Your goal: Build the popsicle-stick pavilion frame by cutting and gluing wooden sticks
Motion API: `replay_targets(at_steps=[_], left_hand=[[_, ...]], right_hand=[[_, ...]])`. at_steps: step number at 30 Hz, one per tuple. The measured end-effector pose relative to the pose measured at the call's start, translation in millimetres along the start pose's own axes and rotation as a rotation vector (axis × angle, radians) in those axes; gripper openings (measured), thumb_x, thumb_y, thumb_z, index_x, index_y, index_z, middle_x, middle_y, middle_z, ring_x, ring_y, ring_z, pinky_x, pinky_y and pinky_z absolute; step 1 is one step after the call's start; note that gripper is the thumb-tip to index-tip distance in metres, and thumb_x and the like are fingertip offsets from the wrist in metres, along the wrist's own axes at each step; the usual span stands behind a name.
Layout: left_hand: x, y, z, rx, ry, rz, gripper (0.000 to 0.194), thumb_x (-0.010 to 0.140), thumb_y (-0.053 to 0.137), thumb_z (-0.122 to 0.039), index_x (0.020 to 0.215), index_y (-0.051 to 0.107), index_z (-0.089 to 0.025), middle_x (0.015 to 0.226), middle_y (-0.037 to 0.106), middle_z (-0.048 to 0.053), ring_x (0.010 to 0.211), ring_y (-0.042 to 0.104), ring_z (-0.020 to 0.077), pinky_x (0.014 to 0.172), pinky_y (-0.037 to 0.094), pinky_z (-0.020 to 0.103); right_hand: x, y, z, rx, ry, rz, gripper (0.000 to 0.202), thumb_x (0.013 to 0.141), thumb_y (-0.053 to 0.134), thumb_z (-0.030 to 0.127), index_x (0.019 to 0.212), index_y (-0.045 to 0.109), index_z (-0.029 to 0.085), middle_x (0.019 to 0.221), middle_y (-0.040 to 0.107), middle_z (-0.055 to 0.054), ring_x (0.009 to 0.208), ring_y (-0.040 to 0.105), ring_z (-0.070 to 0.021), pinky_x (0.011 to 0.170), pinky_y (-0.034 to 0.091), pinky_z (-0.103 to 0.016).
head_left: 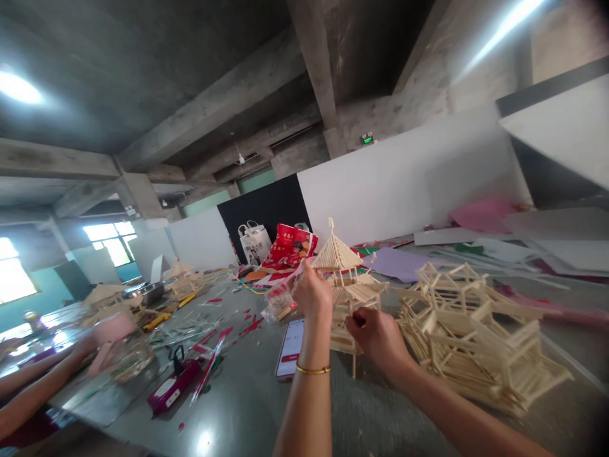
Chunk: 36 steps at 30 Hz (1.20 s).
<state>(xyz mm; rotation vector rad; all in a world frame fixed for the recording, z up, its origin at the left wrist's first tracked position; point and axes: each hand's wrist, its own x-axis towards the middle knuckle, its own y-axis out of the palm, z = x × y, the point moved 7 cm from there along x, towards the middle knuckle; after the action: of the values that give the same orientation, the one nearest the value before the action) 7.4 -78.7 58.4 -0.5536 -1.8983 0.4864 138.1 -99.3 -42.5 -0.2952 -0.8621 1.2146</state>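
Note:
In the middle of the head view is a pagoda model [337, 254] built from thin wooden sticks, with a pointed stick roof and wider tiers below. My left hand [314, 295], a gold bangle on its wrist, is closed at the model's left side by the upper roof; the fingertips are partly hidden. My right hand [378, 333] is curled in a pinch against the lower tier, and what lies between its fingers cannot be made out. A phone [291, 349] with a lit screen lies left of my left forearm.
More stick-built frames [476, 343] stand at the right. On the left are a purple power strip [175, 386], scattered red scraps and clear strips, and a pink-lidded jar [117, 346] beside another person's arms [42, 381]. Behind sit a red bag [288, 247] and a white tote [254, 241].

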Motion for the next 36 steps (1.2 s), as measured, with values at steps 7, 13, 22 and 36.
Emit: replay_targets(at_steps=[7,13,22,36], left_hand=[[-1.7,-4.1,-2.1,0.033,0.001,-0.007,0.03,0.084,0.045,-0.019,0.112,0.058,-0.023,0.081,0.071,0.007,0.081,0.065,0.0219,0.081,0.041,0.034],[-0.4,-5.0,0.1,0.029,-0.02,0.006,0.031,0.082,0.049,-0.02,0.111,0.058,-0.024,0.083,0.071,0.008,0.084,0.065,0.0234,0.082,0.042,0.035],[1.4,-5.4,4.8,0.021,-0.043,-0.012,0.026,0.079,0.053,-0.023,0.104,0.06,-0.026,0.081,0.071,0.005,0.081,0.064,0.0233,0.08,0.041,0.035],[-30.6,-59.4,30.8,-0.222,0.157,-0.128,0.026,0.08,0.054,-0.022,0.104,0.062,-0.027,0.091,0.071,0.0,0.1,0.059,0.0194,0.097,0.036,0.032]], right_hand=[[-1.2,-0.4,1.0,-0.003,0.011,-0.009,0.023,0.078,0.05,0.026,0.058,0.056,0.016,0.055,0.056,-0.001,0.05,0.042,-0.0081,0.05,0.019,-0.021],[-1.6,-0.6,1.4,0.0,0.015,-0.004,0.023,0.079,0.051,0.026,0.059,0.058,0.016,0.057,0.058,-0.002,0.052,0.045,-0.0086,0.05,0.018,-0.021],[-2.0,0.1,1.2,-0.004,0.022,0.01,0.022,0.079,0.051,0.026,0.062,0.062,0.016,0.061,0.062,-0.004,0.055,0.051,-0.0102,0.05,0.019,-0.022],[4.3,4.2,-6.3,-0.083,0.057,0.074,0.024,0.083,0.05,0.031,0.075,0.067,0.017,0.075,0.065,-0.005,0.071,0.058,-0.0138,0.055,0.028,-0.021]])
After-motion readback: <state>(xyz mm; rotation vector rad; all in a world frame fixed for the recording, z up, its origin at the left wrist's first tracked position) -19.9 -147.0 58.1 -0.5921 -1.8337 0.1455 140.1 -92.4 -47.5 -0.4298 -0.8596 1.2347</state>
